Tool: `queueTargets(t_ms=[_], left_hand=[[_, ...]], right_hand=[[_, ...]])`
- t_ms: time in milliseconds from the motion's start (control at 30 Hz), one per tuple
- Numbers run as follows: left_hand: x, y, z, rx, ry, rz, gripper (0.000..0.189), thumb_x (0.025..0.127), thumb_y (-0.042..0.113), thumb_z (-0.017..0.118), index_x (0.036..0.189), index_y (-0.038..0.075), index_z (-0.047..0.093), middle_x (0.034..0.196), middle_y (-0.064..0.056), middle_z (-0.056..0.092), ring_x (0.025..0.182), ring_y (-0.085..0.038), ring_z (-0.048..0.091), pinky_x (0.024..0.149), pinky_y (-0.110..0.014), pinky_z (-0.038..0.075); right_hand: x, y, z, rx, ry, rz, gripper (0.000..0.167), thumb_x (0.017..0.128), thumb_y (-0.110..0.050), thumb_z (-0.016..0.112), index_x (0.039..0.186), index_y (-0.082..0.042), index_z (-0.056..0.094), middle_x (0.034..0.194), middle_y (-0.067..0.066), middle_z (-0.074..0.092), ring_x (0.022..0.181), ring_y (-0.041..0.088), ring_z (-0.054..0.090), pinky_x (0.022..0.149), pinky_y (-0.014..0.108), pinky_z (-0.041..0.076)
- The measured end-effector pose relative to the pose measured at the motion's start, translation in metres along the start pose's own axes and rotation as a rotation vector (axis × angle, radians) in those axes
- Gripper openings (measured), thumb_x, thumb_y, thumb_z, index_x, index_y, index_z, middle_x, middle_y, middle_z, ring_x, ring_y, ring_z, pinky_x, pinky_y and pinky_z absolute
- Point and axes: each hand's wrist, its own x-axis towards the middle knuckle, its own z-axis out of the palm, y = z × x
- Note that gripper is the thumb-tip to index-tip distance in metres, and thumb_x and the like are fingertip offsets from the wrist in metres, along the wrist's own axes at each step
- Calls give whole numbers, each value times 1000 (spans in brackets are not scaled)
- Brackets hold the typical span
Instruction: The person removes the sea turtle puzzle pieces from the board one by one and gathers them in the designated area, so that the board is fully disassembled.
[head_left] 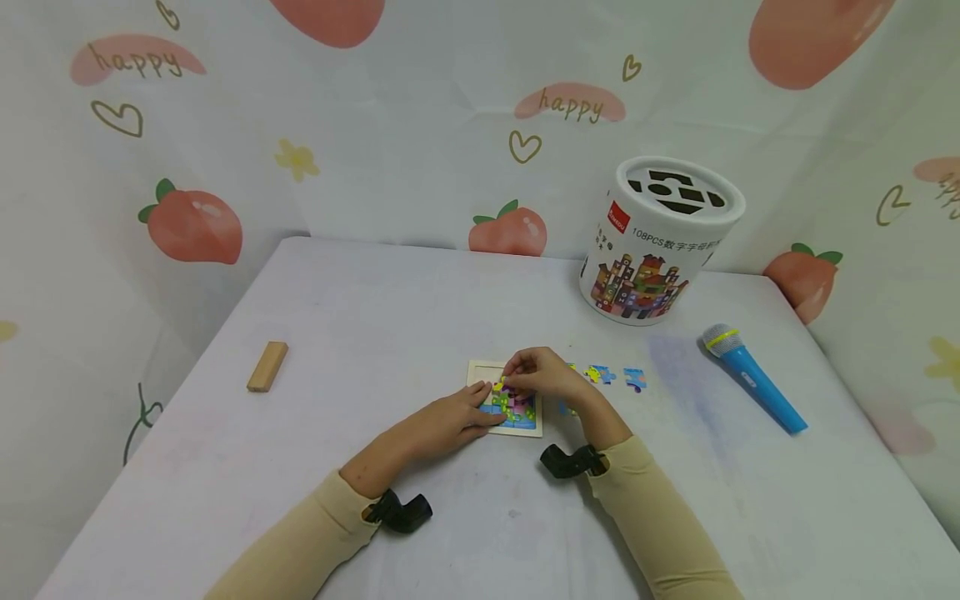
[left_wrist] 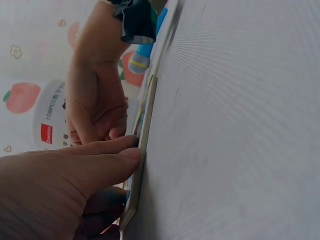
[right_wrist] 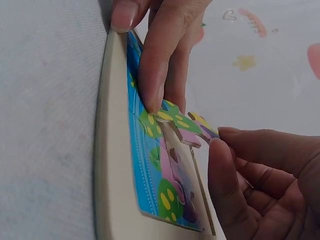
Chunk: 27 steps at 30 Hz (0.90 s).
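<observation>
A jigsaw puzzle [right_wrist: 170,200] with green, yellow, pink and blue pieces lies in a shallow light wooden frame [right_wrist: 114,175], partly filled. My right hand [head_left: 547,375] pinches a puzzle piece [right_wrist: 209,133] between thumb and index finger. That piece is tilted up off the board, joined or overlapping with green and pink pieces. Resting over the frame's left side, my left hand [head_left: 442,421] presses pieces with nearly straight fingertips; its thumb lies at the frame's near edge. In the left wrist view, the fingers of my right hand [left_wrist: 97,105] hide the pinched piece.
Loose puzzle pieces [head_left: 600,374] lie right of the frame, some partly behind my right wrist; another piece [head_left: 635,379] lies farther right. A blue toy microphone [head_left: 757,379] is at the right, a white tub [head_left: 652,250] at the back, a wooden block [head_left: 267,367] at the left.
</observation>
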Motion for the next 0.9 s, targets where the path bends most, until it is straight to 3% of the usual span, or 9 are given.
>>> queueTargets(t_ms=[267, 667, 900], left_hand=[[0, -1, 1, 5, 2, -1, 34, 96, 20, 51, 129, 18, 58, 150, -20, 28, 141, -35, 23, 107, -48, 34], [1, 0, 0, 0, -6, -16, 34, 96, 20, 52, 129, 19, 58, 149, -22, 29, 141, -35, 23, 107, -47, 34], [1, 1, 1, 11, -7, -27, 34, 96, 21, 51, 130, 19, 57, 150, -21, 28, 141, -34, 22, 109, -47, 32]], right_hand=[[-1, 3, 2, 22, -37, -13, 20, 87, -7, 62, 104, 3, 58, 81, 4, 60, 66, 9, 61, 64, 24, 54], [-11, 5, -8, -17, 35, 0, 21, 88, -11, 62, 105, 2, 60, 84, 6, 63, 68, 11, 59, 64, 23, 52], [-21, 12, -20, 4, 63, 58, 21, 89, -11, 62, 106, 2, 59, 82, 5, 61, 64, 11, 59, 63, 23, 53]])
